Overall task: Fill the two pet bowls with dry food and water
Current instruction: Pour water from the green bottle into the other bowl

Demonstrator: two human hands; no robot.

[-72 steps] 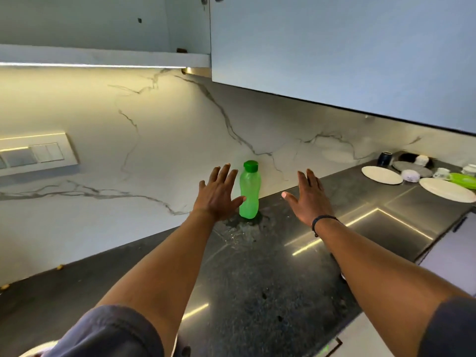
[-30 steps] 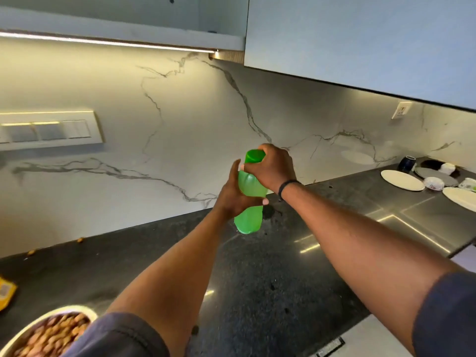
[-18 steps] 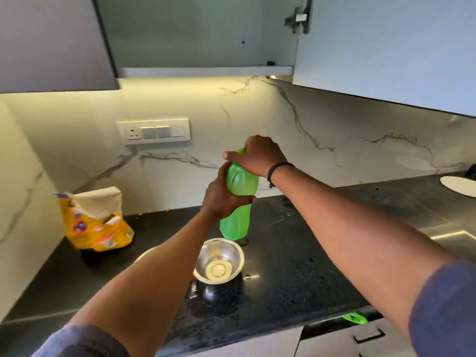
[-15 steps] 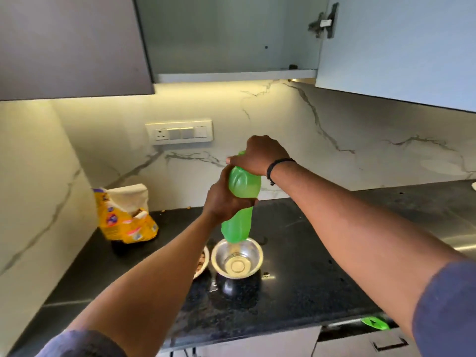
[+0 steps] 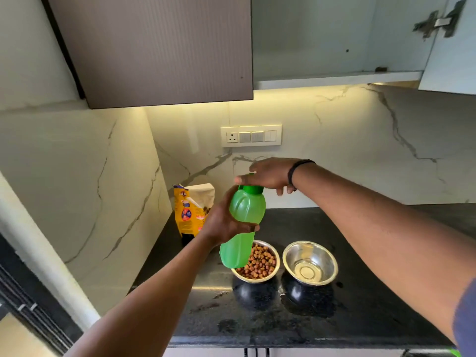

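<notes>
My left hand (image 5: 222, 222) grips the middle of a green plastic bottle (image 5: 243, 225), held upright above the counter. My right hand (image 5: 268, 175) sits over the bottle's green cap (image 5: 253, 189), fingers around its top. Two steel bowls stand side by side on the black counter (image 5: 360, 318) below. The left bowl (image 5: 257, 262) holds brown dry food, and the bottle's base hides part of it. The right bowl (image 5: 310, 262) shows only bare metal inside.
A yellow pet food bag (image 5: 192, 210) with its top open stands in the back left corner by the marble wall. A switch panel (image 5: 251, 136) is on the backsplash. An open wall cupboard (image 5: 334, 42) hangs overhead. Wet patches mark the counter's front.
I picked up the bottle from the right part of the counter and carried it left to above the two bowls. My right hand moved onto the cap.
</notes>
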